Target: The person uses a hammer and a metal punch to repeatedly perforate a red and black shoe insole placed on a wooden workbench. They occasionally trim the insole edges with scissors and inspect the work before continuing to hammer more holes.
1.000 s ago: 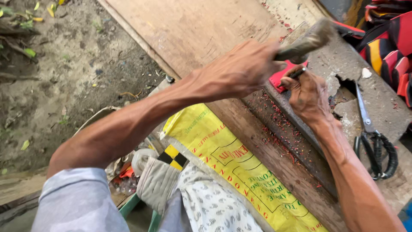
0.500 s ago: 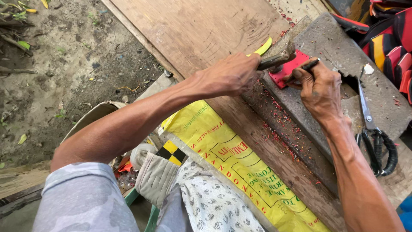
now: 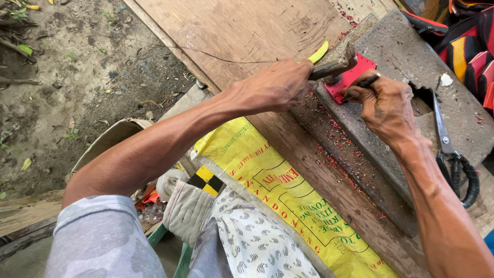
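Flat, bright red sheet (image 3: 355,74) lies on grey block (image 3: 411,56).

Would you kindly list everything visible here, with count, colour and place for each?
hammer: one, grey metal, in the left hand, head over the red piece
red piece: one, red, flat on the stone block
punch: one, dark, in the right hand, on the red piece
stone block: one, grey, upper right
scissors: one, black-handled, right, on the block
wooden board: one, brown, top centre
sack: one, yellow, below centre
left hand: one, centre
right hand: one, right of centre
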